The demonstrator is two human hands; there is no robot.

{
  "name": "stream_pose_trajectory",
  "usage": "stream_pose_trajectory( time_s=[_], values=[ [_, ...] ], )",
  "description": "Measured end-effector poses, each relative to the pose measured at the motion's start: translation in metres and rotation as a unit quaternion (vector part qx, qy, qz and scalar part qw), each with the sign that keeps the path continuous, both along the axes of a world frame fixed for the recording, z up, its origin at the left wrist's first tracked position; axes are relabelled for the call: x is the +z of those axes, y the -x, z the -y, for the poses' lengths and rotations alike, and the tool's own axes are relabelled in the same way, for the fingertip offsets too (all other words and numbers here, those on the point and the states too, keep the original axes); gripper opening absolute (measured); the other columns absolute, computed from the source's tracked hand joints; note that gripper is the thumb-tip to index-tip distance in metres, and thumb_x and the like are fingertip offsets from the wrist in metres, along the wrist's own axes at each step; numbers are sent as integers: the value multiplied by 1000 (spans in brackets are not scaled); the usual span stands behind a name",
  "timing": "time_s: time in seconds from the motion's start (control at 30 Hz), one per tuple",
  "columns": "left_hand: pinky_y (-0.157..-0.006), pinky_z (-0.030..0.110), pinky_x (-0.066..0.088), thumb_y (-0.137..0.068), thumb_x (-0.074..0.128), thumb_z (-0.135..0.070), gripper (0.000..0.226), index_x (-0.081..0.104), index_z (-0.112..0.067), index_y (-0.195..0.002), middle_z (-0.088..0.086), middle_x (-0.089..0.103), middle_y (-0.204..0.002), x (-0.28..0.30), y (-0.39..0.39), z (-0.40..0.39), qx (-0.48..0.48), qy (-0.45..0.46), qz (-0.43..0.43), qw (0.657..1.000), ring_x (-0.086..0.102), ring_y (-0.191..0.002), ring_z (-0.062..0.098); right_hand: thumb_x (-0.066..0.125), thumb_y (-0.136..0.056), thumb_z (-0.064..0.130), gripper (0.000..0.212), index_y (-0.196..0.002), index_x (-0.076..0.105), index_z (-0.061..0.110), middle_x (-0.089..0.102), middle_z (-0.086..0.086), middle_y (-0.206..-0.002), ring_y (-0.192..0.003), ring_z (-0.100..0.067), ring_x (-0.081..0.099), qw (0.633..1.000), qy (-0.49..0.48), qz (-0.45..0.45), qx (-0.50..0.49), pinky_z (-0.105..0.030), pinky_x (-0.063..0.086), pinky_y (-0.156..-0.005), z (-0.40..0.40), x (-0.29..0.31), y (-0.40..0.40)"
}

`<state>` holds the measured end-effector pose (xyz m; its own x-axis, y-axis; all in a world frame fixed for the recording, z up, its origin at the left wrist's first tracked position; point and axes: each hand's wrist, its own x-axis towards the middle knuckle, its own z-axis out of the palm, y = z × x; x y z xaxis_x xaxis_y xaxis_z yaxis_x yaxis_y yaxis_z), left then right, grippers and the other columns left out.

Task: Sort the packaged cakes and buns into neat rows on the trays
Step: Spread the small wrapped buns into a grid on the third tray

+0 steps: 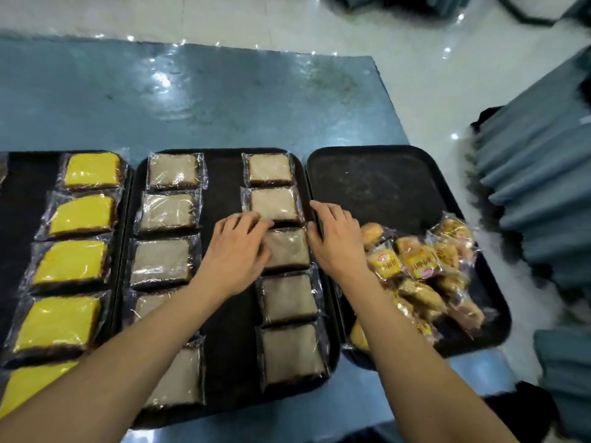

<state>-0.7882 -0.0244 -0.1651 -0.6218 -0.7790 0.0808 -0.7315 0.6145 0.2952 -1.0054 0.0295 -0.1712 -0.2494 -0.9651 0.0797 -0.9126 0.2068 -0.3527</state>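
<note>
Three black trays lie side by side on a blue table. The middle tray [224, 314] holds two columns of wrapped pale-brown cakes. My left hand [238, 247] rests flat on the left edge of the third brown cake [289, 249] in the right column. My right hand [334, 239] lies at that cake's right edge, over the seam between the trays, fingers spread. The left tray [19, 199] carries a column of wrapped yellow cakes [80, 214]. On the right tray [383, 187] a loose heap of packaged golden buns [419, 260] fills the near half.
The blue tabletop [208, 97] stretches beyond the trays. Folded blue-grey cloth or stacked covers [540, 193] stand at the right, close to the right tray. A pale glossy floor [415, 59] shows past the table's far right corner.
</note>
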Motion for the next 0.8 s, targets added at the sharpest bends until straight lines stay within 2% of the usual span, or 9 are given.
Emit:
stream_pose_trajectory(
  time_s=[0.27,0.37,0.47,0.63,0.8],
  values=[
    [-94,45,42,-93,58,-30,34,57,-24,-126,-1,56,-124,27,20,-76,-46,-19,-43,998,52,-111,26,53,-96,30,42,-138,53,24,58,0,-127,-116,-24,52,993,34,-6,-109,-43,43,-100,-118,35,11],
    [-94,44,44,-93,49,-35,36,55,-26,-128,-2,55,-123,28,40,-101,-76,-34,-45,995,52,-109,24,57,-96,34,41,-136,56,25,59,0,-130,-119,-25,52,987,31,3,-160,-44,42,-99,-148,34,32],
    [-102,42,40,-95,41,-39,42,51,-28,-135,-6,52,-131,25,64,-121,-94,-58,-31,993,48,-118,21,58,-95,32,39,-134,57,27,60,3,-129,-118,-23,52,981,20,16,-194,-46,41,-100,-167,30,57],
    [-113,41,30,-98,46,-39,49,41,-31,-146,-6,45,-147,20,119,-149,-71,-83,-18,994,39,-133,20,57,-96,30,35,-130,59,27,62,3,-123,-117,-24,52,987,10,26,-158,-46,40,-104,-174,25,104],
    [-109,45,37,-95,44,-43,54,42,-30,-147,-1,40,-151,8,169,-166,14,-114,11,993,42,-132,26,52,-97,33,40,-136,56,28,62,4,-131,-126,-23,49,998,-23,-6,-58,-46,27,-115,-163,17,139]
  ],
)
